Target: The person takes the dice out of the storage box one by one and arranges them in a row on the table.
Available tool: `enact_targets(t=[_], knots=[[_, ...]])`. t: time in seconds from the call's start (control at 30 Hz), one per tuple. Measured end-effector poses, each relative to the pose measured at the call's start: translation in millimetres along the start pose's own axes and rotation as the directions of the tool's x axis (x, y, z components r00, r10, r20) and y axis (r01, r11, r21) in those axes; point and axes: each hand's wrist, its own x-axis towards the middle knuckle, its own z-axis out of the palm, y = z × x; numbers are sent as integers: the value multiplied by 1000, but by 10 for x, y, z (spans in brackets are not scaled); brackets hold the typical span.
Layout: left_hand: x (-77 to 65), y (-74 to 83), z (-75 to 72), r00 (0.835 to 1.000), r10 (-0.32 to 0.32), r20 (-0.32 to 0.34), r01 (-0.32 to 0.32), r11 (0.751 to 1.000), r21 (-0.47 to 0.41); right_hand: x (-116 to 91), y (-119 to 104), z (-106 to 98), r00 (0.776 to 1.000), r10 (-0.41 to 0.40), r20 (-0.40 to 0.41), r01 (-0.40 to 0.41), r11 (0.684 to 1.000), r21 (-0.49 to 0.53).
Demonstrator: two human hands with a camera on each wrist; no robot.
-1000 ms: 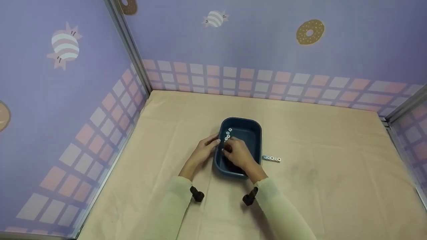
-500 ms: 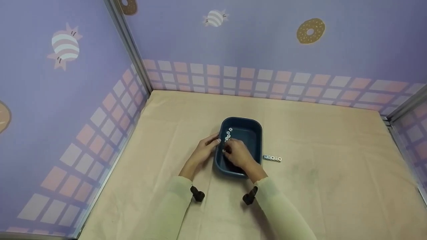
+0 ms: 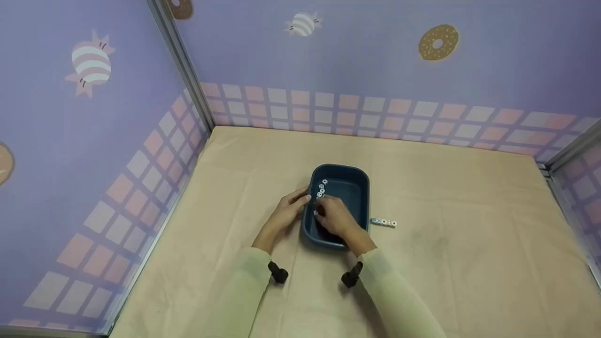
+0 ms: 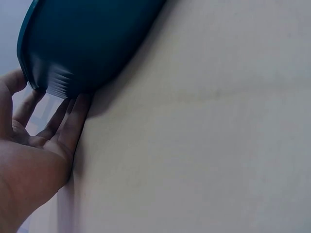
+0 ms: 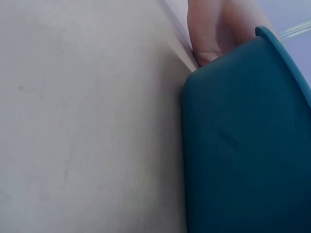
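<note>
A dark blue rectangular bin stands on the cloth-covered table. My left hand holds its left wall, thumb at the rim and fingers against the outside; the left wrist view shows these fingers fairly straight. Inside the bin, several small white dice form a slanting line along the left wall. My right hand reaches into the bin with bent fingers beside that line and pinches a die at its fingertips. The hand itself covers part of the grip. In the right wrist view the bin's wall hides the fingertips.
A short row of dice lies on the beige cloth just right of the bin. Patterned purple panels close off the back and the left side, with metal posts at the corners.
The right fingers shift very slightly inside the bin, and the die at their tips shows a little more. The left hand and the bin stay in place.
</note>
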Motion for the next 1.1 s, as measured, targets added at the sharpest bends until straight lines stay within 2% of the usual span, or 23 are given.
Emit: enact_targets(t=[0.2,0.37,0.57,0.7,0.83,0.93,1.1], knots=[[10,-4,9,1000,-3,0,3,1000,-16,-14,-15,-23,996,12,-86,-14,1000,-19],[-2,-12,7,1000,19,-4,-19,1000,4,-22,-27,-27,992,2,-123,-9,998,-55],[6,-6,-20,1000,23,9,-23,999,28,-27,-38,-53,992,6,-126,-10,999,-38],[-4,16,-13,1000,21,22,-21,1000,14,-25,-28,-115,992,-21,-126,23,1000,15],[2,7,-7,1000,23,19,-23,1000,17,-52,-11,-276,992,-82,-92,90,992,88],[11,-9,-8,1000,26,13,-27,999,45,-133,22,-476,988,-133,-79,141,985,103],[-2,-1,-1,1000,12,-7,-11,997,78,-351,159,-890,977,-172,-128,182,981,66]])
